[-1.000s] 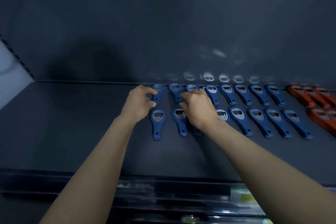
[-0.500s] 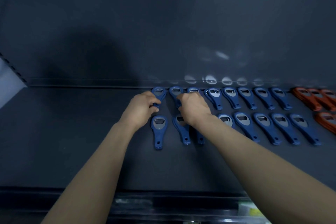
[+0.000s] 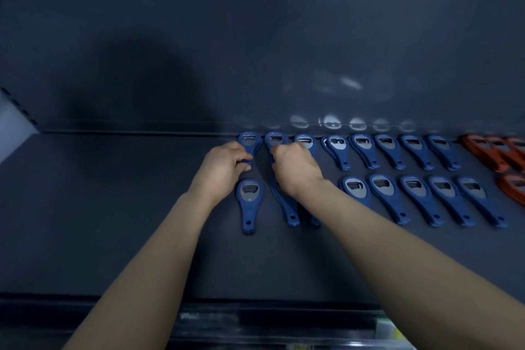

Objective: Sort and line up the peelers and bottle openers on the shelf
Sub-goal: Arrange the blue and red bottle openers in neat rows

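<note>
Dim, bluish light throughout. A broad soft shadow (image 3: pixel 147 85) falls on the back wall (image 3: pixel 369 23) left of centre, so the light arrives from the camera's side. Pale oval glints (image 3: pixel 331 121) sit low on that wall, just above the blue bottle openers (image 3: pixel 362 148), whose metal heads shine faintly. The front edge of the shelf (image 3: pixel 113 221) bows from the wide lens, and the strip below it is smeared. The orange openers (image 3: pixel 500 153) at the right edge look soft
</note>
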